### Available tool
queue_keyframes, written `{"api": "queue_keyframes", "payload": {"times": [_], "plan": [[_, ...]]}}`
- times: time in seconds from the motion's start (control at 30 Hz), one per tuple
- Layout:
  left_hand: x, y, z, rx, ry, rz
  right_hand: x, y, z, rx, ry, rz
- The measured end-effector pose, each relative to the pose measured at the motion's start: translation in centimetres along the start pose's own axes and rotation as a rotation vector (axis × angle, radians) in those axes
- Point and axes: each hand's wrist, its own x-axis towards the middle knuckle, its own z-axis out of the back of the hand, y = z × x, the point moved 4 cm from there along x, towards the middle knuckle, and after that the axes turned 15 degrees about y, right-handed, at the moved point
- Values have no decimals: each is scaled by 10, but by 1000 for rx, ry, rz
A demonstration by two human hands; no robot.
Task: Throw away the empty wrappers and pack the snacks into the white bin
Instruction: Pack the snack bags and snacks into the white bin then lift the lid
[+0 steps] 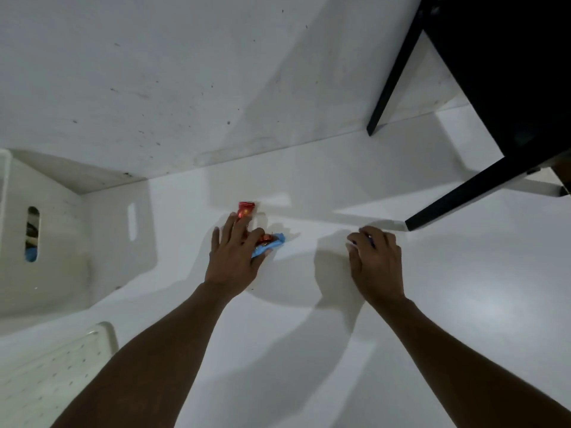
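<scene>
Hiding red snack (246, 209) partly, left grip (231, 261) pinches blue wrapper (269, 244); right grip (378, 264) unclear.

One wide-angle view (head-worn) looks forward and steeply down at the floor (463, 304), close above the left hand (233, 261) and right hand (378, 264).
</scene>
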Motion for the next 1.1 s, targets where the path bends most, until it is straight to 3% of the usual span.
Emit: {"api": "queue_keyframes", "payload": {"times": [0.13, 0.3, 0.43, 0.7, 0.9, 1.1], "plan": [[-25, 8, -11, 37, 53, 34, -38, 5, -26, -75, 82, -113], [-50, -2, -16, 45, 12, 72, -48, 44, -42, -107, 31, 99], [-76, -2, -25, 11, 13, 98, -44, 76, -43, -30, 121, 214], [-86, 23, -3, -77, -48, 82, -35, 109, -50, 204, 230, 151], [-110, 42, 52, -142, -208, 90, -19, 172, -12, 306, 118, 183], [-153, 97, 180, -200, -449, 176, -1, 303, 53, 459, 22, 306]]}}
